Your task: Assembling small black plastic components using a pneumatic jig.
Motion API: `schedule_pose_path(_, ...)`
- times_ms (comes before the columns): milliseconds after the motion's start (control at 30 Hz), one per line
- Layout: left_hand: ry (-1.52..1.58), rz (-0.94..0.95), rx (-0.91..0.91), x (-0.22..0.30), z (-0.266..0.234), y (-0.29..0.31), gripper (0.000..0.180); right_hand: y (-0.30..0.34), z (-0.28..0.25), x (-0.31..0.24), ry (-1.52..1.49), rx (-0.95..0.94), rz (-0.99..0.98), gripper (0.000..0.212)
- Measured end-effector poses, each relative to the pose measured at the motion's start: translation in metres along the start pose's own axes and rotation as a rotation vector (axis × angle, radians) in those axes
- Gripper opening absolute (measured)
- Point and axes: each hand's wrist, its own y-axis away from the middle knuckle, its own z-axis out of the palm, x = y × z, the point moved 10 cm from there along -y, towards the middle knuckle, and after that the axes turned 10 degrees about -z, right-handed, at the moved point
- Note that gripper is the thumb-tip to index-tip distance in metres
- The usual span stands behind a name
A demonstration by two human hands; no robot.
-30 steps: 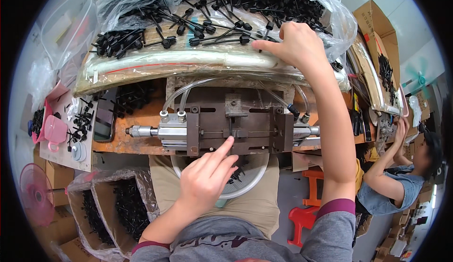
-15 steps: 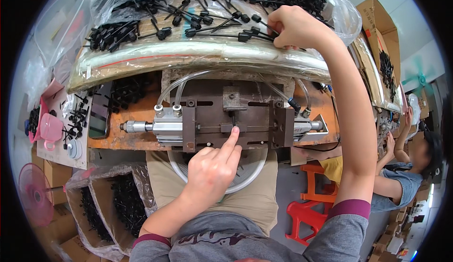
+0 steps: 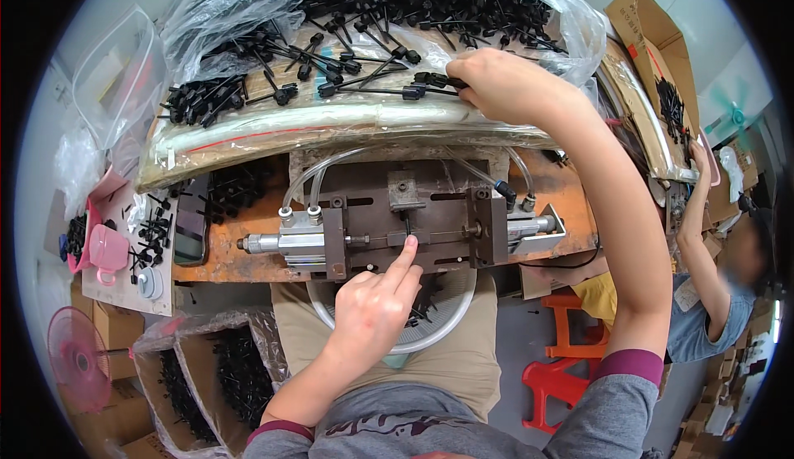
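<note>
My left hand [image 3: 375,300] reaches over the near side of a dark metal clamping fixture [image 3: 368,179]. Its index finger is stretched out, and the tip rests at a small black stemmed piece in the middle block [image 3: 403,238]; the other fingers are loosely bent, gripping nothing. Farther off, my right hand [image 3: 504,83] is at the front of a heap of black plastic stemmed parts [image 3: 430,8]. Its thumb and fingers pinch the end of a black stemmed part [image 3: 432,79], mostly covered by the hand. Silver air cylinders [image 3: 301,240] flank the fixture.
A plastic-wrapped cardboard tray edge [image 3: 273,132] borders the heap. Clear air hoses [image 3: 331,161] arch behind the fixture. Below it, a round white basket [image 3: 447,318] sits at my lap. Left are a phone [image 3: 192,240] and pink cup [image 3: 108,252]; right, a co-worker's arm [image 3: 695,227] and red stool [image 3: 554,389].
The view has shifted slightly. My right hand has its fingers closer together on a part in the heap. Rod ends at both sides of the fixture have moved inward. The co-worker's arm has moved.
</note>
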Motion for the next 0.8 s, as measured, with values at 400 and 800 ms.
schedule_pose_path(400, 0.835, -0.398, -0.090, -0.034, -0.033, 0.006, 0.046, 0.083, -0.032, -0.085, -0.016, 0.585, -0.080, 0.025)
schedule_pose_path(800, 1.115, -0.370, -0.040, -0.040, -0.037, 0.011, 0.030, 0.128, 0.007, -0.163, -0.038, 0.792, -0.276, 0.033)
